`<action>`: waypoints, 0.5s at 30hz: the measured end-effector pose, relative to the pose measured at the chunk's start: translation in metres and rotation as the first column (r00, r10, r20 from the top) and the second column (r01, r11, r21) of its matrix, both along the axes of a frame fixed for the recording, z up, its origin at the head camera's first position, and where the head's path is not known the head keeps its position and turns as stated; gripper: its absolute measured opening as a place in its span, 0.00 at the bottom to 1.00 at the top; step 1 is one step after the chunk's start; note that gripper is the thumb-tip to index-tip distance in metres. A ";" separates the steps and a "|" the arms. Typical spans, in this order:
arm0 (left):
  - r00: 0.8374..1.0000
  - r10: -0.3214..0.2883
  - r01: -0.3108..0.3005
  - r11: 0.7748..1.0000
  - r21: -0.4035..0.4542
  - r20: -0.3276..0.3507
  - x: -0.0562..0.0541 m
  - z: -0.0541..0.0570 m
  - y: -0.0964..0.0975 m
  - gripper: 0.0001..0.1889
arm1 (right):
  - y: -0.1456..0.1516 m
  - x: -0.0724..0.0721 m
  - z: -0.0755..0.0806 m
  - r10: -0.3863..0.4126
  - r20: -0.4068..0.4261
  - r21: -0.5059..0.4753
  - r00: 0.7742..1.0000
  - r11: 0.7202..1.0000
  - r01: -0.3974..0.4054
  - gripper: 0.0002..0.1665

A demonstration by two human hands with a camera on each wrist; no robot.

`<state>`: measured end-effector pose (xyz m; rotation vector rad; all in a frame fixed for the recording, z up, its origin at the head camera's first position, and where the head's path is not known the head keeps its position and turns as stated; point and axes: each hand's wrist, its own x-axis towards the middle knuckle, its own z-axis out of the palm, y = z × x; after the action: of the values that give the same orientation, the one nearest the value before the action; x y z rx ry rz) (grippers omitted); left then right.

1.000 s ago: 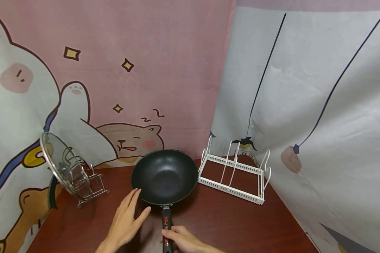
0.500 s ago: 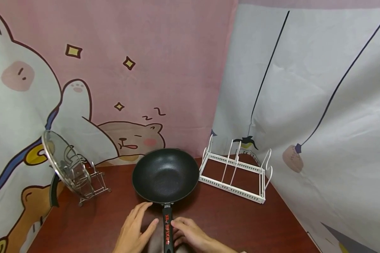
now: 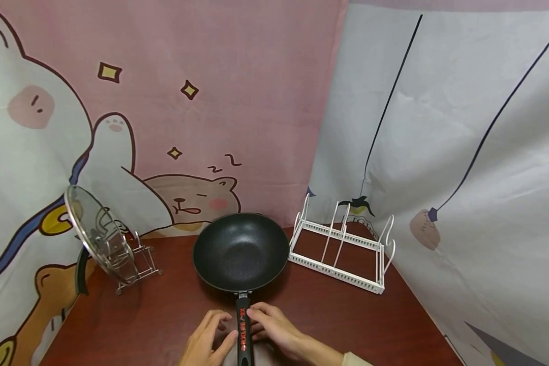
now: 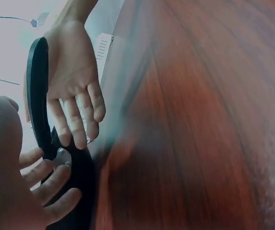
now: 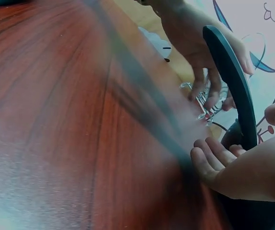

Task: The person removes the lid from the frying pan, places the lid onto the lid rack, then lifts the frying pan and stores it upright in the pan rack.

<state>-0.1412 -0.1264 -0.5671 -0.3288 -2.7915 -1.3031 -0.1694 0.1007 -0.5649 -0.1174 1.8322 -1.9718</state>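
A black wok (image 3: 241, 252) sits on the table in the head view, its handle (image 3: 243, 325) with red lettering pointing toward me. My left hand (image 3: 208, 339) is just left of the handle, fingers loosely bent and thumb apart from them. On the handle's other side is my right hand (image 3: 276, 328), its thumb near the handle's edge. The right wrist view shows the right hand's fingers (image 5: 214, 157) extended beneath the raised handle (image 5: 235, 81), not wrapped round it. In the left wrist view, the left fingers (image 4: 51, 184) spread near the handle's metal joint (image 4: 62, 157).
A glass lid (image 3: 96, 234) leans in a wire rack (image 3: 142, 264) at the left. To the right of the wok stands a white rack (image 3: 338, 259) with upright dividers. Printed cloth (image 3: 256, 101) hangs behind the reddish-brown table (image 3: 132, 325).
My right hand has loosened its grip on the handle and slid up along it. My left hand has come down from the wok's rim toward the handle. The wok keeps its place.
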 end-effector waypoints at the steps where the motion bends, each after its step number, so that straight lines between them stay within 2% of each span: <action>1: 0.999 -0.026 0.025 1.000 0.012 0.042 -0.001 -0.001 0.000 0.17 | -0.001 -0.001 0.001 -0.003 -0.002 0.005 1.000 1.000 0.003 0.21; 4: 0.980 -0.105 0.092 0.992 0.083 0.167 -0.005 -0.001 -0.002 0.22 | -0.004 -0.005 0.002 -0.013 -0.011 0.018 1.000 1.000 0.013 0.20; 5: 0.974 -0.131 0.113 0.988 0.105 0.185 -0.006 -0.002 -0.002 0.23 | -0.006 -0.006 0.002 -0.017 -0.014 0.020 1.000 1.000 0.017 0.20; 9: 0.966 -0.193 0.161 0.970 0.182 0.170 -0.006 -0.007 0.000 0.20 | -0.010 -0.009 0.003 -0.027 -0.014 0.020 1.000 0.999 0.028 0.19; 12: 0.954 -0.219 0.167 0.955 0.247 0.203 -0.006 -0.011 0.003 0.21 | -0.012 -0.011 0.005 -0.028 -0.012 0.033 1.000 0.999 0.028 0.19; 15: 0.921 -0.246 0.133 0.927 0.351 0.301 -0.005 -0.011 0.005 0.26 | -0.013 -0.014 0.007 -0.024 -0.007 0.056 1.000 0.998 0.025 0.19</action>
<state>-0.1467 -0.1216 -0.5782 -0.4019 -2.7841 -2.0133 -0.1830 0.0877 -0.5577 -0.0844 1.9000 -1.9368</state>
